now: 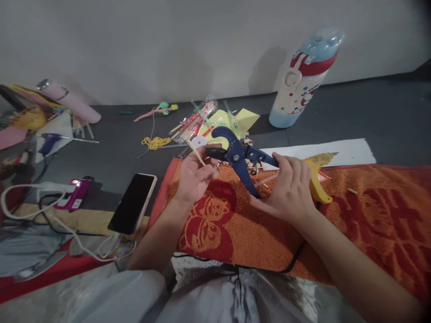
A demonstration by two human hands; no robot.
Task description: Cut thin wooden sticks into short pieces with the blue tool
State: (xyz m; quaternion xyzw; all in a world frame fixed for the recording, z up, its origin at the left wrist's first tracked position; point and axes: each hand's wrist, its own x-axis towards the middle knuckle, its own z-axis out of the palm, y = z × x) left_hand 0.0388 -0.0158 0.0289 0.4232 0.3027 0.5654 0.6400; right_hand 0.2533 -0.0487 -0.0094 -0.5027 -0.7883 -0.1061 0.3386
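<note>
My right hand [291, 190] is closed around the handles of a blue cutter [237, 154], held over an orange and red towel [353, 215]. My left hand [195, 175] pinches a thin wooden stick [196, 152] and holds its end up to the cutter's curved jaw. Small cut wooden bits [254, 167] lie on the towel just behind the cutter. A yellow glue gun [316, 172] rests on the towel, partly hidden behind my right hand.
A black phone [133, 202] lies left of the towel. A cartoon water bottle [301, 80] stands at the back. Packs of sticks [193, 121], yellow paper [237, 120], yellow rubber bands [155, 142], a purple charger with cables [72, 194] and a white sheet [346, 151] surround the work area.
</note>
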